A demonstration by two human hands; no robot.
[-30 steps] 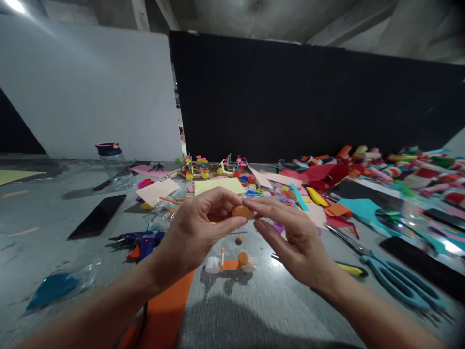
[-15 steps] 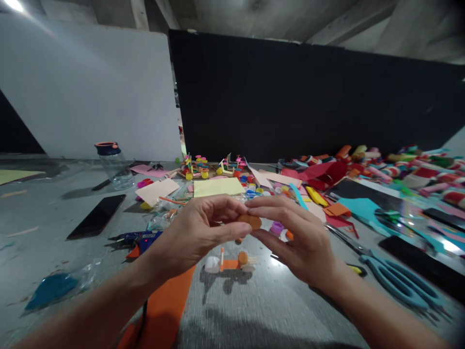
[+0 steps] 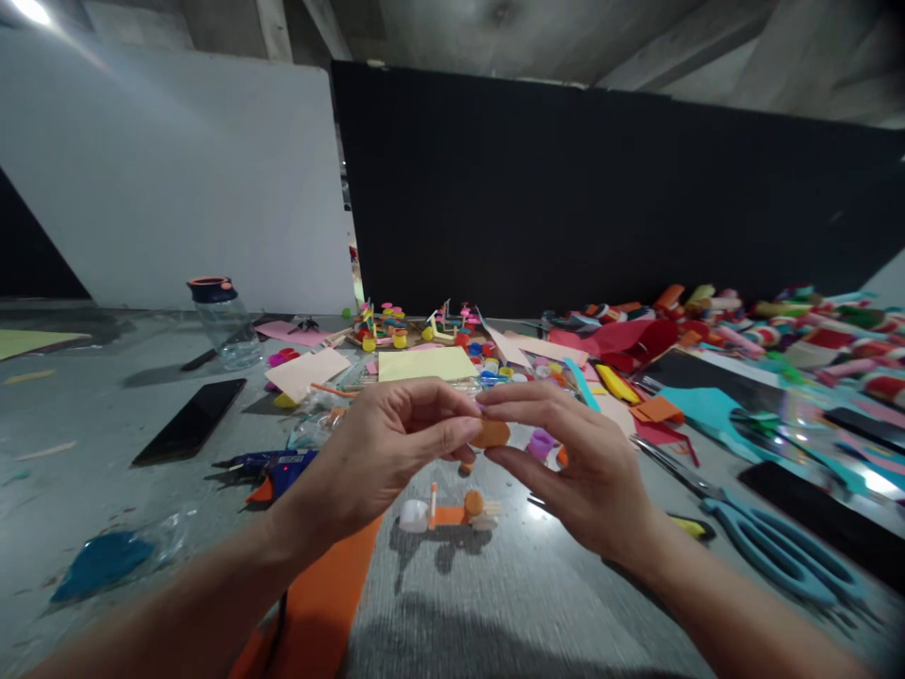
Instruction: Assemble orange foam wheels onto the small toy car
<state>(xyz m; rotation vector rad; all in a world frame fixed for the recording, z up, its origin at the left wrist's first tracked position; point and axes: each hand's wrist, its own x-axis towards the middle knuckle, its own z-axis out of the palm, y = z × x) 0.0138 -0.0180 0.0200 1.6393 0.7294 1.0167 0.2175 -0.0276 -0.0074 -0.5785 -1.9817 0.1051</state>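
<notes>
Above the table, my left hand (image 3: 396, 448) pinches a small flat orange disc (image 3: 493, 434) between thumb and fingers. My right hand (image 3: 580, 453) curves round the disc's other side, its thumb and forefinger apart; whether its fingertips touch the disc is unclear. Below them stands a tiny model scooter (image 3: 451, 515) with white wheels, an orange body, an upright stick at the front and an orange round piece at the rear. A small orange-brown bit (image 3: 465, 469) lies just behind it.
Left of my hands lie a blue glue gun (image 3: 279, 471), a phone (image 3: 189, 422), an orange sheet (image 3: 329, 594) and a bottle (image 3: 224, 325). Blue-handled scissors (image 3: 770, 542) and a yellow cutter (image 3: 689, 526) lie right. Behind are coloured papers, caps and little stick models (image 3: 382, 328).
The orange disc has shifted slightly right and down and turned in my fingers. My right thumb and forefinger have spread a little around it. The scooter has not moved.
</notes>
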